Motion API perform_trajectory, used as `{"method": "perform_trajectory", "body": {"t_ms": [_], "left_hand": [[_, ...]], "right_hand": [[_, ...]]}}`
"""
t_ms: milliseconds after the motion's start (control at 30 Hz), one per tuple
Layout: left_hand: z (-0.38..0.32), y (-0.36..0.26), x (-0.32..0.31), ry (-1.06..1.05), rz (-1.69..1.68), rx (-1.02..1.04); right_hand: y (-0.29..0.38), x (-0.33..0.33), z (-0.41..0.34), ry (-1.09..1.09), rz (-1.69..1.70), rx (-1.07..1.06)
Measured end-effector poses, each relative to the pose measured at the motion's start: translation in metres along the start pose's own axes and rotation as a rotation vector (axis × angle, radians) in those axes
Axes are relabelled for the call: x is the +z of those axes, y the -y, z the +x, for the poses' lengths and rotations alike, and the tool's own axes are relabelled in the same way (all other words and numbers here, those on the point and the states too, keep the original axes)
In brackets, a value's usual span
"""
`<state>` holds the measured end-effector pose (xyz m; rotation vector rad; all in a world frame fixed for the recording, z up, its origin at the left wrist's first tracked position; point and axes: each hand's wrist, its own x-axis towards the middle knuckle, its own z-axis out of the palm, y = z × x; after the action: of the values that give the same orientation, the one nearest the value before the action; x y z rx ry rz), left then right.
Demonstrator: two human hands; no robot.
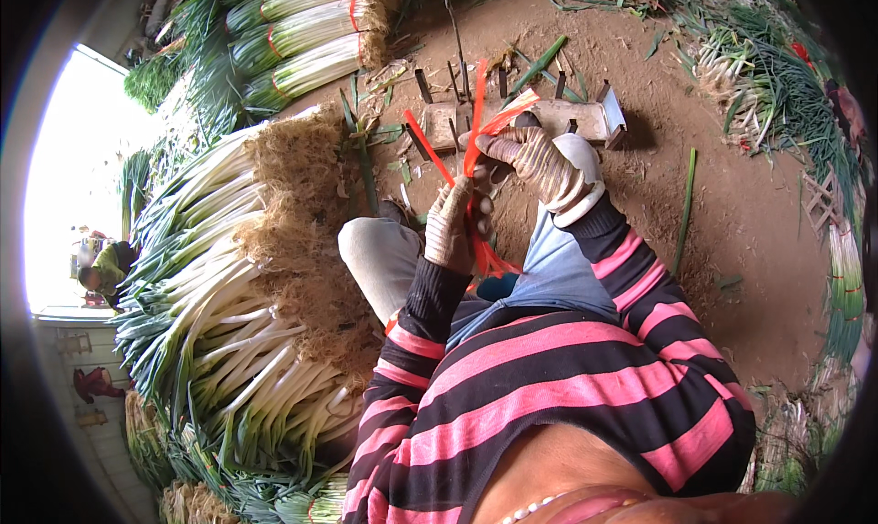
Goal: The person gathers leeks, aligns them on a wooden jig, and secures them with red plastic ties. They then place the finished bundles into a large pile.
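Observation:
Between my two gloved hands runs an orange-red plastic tying strip. My left hand is closed around the lower part, and loose strands hang below it over my lap. The fingers of my right hand pinch the strip higher up, with its frayed ends standing above them. Both gloves are striped, with bare fingertips on the left. Just beyond my hands, a low wooden bundling frame with dark upright metal posts stands on the ground. It holds no stalks that I can see.
Loose long green onions lie heaped at my left, roots towards me. Tied onion bundles are stacked at the far left. More onions lie along the right side. A person bends near the bright opening. Scattered leaves lie on the dirt floor.

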<state>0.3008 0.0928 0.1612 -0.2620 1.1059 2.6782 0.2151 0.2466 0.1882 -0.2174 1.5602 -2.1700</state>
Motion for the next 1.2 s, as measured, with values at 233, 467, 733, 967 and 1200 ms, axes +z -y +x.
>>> {"method": "perform_trajectory", "body": {"t_ms": [233,467,733,967,1200], "left_hand": [[0.012,0.009,0.005,-0.294,0.003,0.165],[0.004,0.013,-0.014,-0.171,0.086,0.223],[0.035,0.005,-0.027,-0.066,0.046,0.150],[0.033,-0.005,-0.109,-0.101,0.192,-0.106],[0.098,0.085,-0.242,-0.628,0.180,-0.399]], "right_hand": [[-0.012,-0.010,-0.004,-0.224,-0.140,-0.179],[0.007,-0.024,-0.005,-0.395,0.324,-0.088],[-0.004,-0.006,0.009,-0.149,0.046,0.108],[0.072,-0.199,0.196,-0.416,0.508,-0.252],[0.028,-0.263,0.393,-0.217,0.329,-0.211]]}}
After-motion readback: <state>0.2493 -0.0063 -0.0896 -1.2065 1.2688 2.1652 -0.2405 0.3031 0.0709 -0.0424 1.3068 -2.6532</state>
